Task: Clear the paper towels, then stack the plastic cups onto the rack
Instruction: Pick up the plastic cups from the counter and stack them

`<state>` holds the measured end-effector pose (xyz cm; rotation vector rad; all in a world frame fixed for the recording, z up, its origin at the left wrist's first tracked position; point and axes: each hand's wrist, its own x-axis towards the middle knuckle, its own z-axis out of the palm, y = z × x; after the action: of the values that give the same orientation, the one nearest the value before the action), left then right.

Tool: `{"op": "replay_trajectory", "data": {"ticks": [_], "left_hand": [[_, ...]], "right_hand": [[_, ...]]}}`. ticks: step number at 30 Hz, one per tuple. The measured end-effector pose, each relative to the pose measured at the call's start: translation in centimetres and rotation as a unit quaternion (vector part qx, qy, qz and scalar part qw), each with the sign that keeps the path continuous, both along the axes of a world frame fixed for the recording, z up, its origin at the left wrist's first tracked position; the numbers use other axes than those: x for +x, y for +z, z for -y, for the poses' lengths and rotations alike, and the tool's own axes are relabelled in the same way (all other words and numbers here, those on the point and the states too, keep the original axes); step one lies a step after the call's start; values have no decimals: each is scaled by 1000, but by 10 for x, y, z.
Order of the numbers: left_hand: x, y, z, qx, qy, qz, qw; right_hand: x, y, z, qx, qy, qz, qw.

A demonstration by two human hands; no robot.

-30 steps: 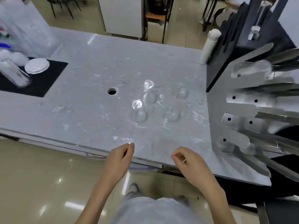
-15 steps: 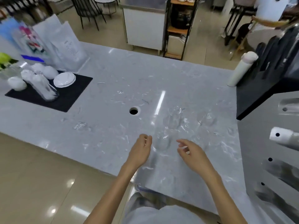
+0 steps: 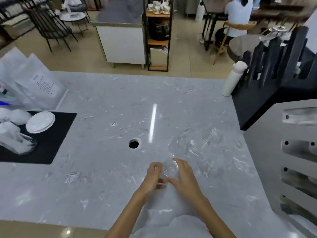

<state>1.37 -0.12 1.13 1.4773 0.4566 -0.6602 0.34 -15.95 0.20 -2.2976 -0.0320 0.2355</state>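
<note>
A clear plastic cup (image 3: pixel 170 168) stands upside down on the grey marble counter (image 3: pixel 106 169). My left hand (image 3: pixel 152 177) and my right hand (image 3: pixel 186 176) close around it from both sides, fingers on its walls. Further back stand two more clear cups, one (image 3: pixel 178 144) just beyond my hands and another (image 3: pixel 212 135) to its right; both are hard to make out against the marble. The grey metal rack (image 3: pixel 298 152) with slanted pegs rises at the right edge. No paper towels show near the cups.
A round hole (image 3: pixel 133 144) opens in the counter left of the cups. A black mat (image 3: pixel 49 140) at the left holds white lids and bagged cups. A white bottle (image 3: pixel 233 80) stands by a black holder (image 3: pixel 274 83) at the back right. A person sits far behind.
My head moved closer over the counter. Both hands travelled forward from the counter's near edge and closed around the nearest clear cup.
</note>
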Motion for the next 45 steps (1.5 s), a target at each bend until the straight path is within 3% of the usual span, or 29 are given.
{"op": "replay_trajectory", "data": {"ticks": [3,6,9,13,17,20,23,25,28,30,34,38,42,45], "left_hand": [[10,2,-28,-160,19,-139,977],[15,3,-55,-279,-40,-143,949],[25,-5,-71,-252,-32,-108,961],[36,-15,-94,-171,12,-17,985],[39,-19,-116,-113,-17,95,989],[34,-14,-125,-72,-31,146,986],[27,-15,-134,-14,-39,180,983],[23,-16,-139,5,-42,183,982],[16,-20,-141,41,-50,193,979],[11,-21,-137,66,-62,208,974],[0,-25,-122,118,-99,266,952],[-9,-22,-114,89,-86,249,961],[-9,-17,-107,40,-84,236,967],[-10,-13,-108,38,-87,232,968]], "right_hand": [[-24,5,-22,-71,48,100,991],[-42,8,-40,-92,166,181,965],[-31,23,-43,-65,200,165,963],[27,38,-28,-121,59,216,967],[94,27,-10,-234,-90,82,965],[119,15,-11,-182,-111,1,977],[116,12,-23,-140,-144,49,978],[100,16,-34,-6,-214,82,973],[62,28,-63,259,-263,51,928],[32,32,-90,320,-245,43,914],[-12,31,-128,324,-213,41,921],[-30,37,-124,256,-190,45,947],[-45,42,-113,287,-128,19,949],[-50,44,-109,268,-134,27,954]]}}
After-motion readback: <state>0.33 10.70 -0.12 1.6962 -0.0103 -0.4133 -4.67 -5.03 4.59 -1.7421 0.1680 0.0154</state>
